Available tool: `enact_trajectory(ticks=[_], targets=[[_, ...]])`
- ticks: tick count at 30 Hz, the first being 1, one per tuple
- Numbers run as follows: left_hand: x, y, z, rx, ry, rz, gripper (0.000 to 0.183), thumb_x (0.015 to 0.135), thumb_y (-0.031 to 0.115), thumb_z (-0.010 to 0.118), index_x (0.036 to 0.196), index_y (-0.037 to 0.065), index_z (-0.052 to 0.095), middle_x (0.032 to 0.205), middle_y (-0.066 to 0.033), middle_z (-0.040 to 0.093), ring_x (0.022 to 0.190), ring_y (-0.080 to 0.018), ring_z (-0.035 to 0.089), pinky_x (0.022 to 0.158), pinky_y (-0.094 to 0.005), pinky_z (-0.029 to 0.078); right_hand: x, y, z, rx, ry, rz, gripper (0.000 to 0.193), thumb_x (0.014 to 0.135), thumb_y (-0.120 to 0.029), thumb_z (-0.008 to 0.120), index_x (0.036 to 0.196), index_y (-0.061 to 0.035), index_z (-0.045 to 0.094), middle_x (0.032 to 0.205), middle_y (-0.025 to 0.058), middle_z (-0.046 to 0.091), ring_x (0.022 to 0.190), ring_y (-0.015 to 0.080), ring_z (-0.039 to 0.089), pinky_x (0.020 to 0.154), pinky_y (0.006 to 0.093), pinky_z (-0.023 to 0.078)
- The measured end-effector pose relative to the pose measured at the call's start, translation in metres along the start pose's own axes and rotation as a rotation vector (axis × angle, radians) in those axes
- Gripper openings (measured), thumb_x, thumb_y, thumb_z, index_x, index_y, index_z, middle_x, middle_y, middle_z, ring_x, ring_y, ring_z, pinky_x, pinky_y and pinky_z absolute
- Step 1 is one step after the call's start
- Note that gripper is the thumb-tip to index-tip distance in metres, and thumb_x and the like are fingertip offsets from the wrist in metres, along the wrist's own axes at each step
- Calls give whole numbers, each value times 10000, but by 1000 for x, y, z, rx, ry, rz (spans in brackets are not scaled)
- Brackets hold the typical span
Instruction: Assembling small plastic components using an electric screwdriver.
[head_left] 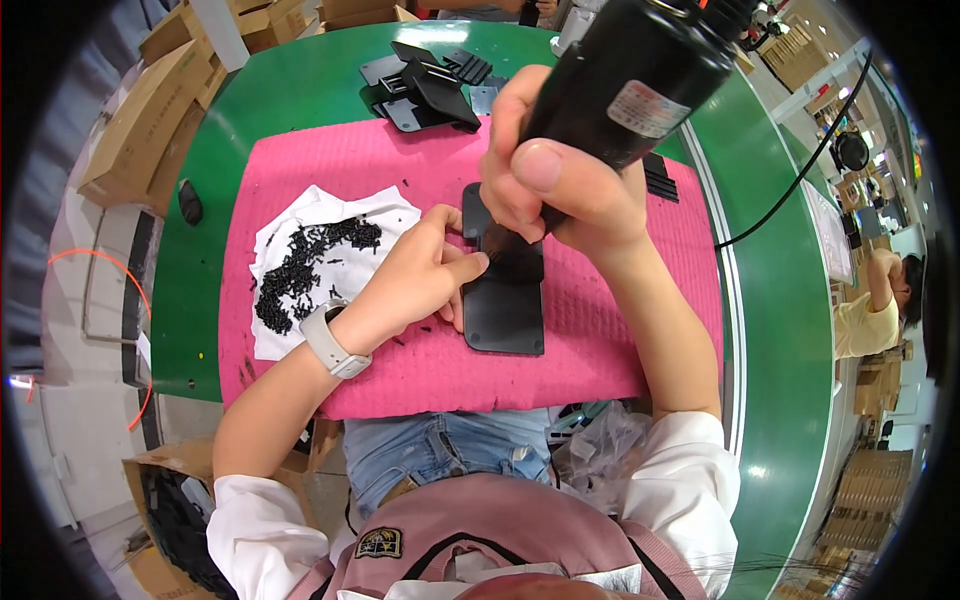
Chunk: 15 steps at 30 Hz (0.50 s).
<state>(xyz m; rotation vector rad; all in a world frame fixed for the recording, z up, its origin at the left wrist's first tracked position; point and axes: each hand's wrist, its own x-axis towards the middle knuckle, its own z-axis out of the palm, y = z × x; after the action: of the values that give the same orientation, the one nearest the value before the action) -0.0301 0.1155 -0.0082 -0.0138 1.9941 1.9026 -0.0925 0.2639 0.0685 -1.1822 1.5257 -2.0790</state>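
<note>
My right hand (575, 190) is wrapped round a black electric screwdriver (615, 95), which points down at a black flat part with rounded corners (503, 318). The screwdriver's tip is hidden by my hand and the dark part. At the left edge of that part, my left hand (425, 270) grips it between thumb and fingers, with the thumb lying over its top near the driver. Left of this hand, many small black screws (295, 270) are heaped on a white cloth (350, 275). The part and the cloth both lie on a pink padded mat (600, 345).
Several black plates and brackets (425, 95) are piled past the mat's far edge. Slotted black pieces (660, 178) lie at its far right. A black cable (815, 170) curves over the green table (190, 330). Cardboard boxes (145, 130) stand left; another person (865, 310) is at the right.
</note>
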Motion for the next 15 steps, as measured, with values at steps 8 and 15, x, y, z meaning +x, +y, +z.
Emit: enact_trajectory(ticks=[8, 15], targets=[[5, -6, -2, -8, 16, -2, 322, 846, 85, 569, 1065, -65, 387, 609, -125, 576, 425, -209, 587, 355, -285, 420, -3, 6, 11, -149, 57, -62, 290, 787, -211, 655, 837, -14, 449, 527, 47, 472, 390, 109, 424, 403, 238, 352], [-22, 2, -7, 763, 499, 572, 156, 835, 133, 621, 871, -16, 593, 676, -152, 614, 546, -272, 623, 485, -333, 474, -10, -17, 0, 221, -51, -162, 368, 786, -279, 650, 976, -32, 455, 566, 19, 475, 410, 111, 417, 413, 251, 334]])
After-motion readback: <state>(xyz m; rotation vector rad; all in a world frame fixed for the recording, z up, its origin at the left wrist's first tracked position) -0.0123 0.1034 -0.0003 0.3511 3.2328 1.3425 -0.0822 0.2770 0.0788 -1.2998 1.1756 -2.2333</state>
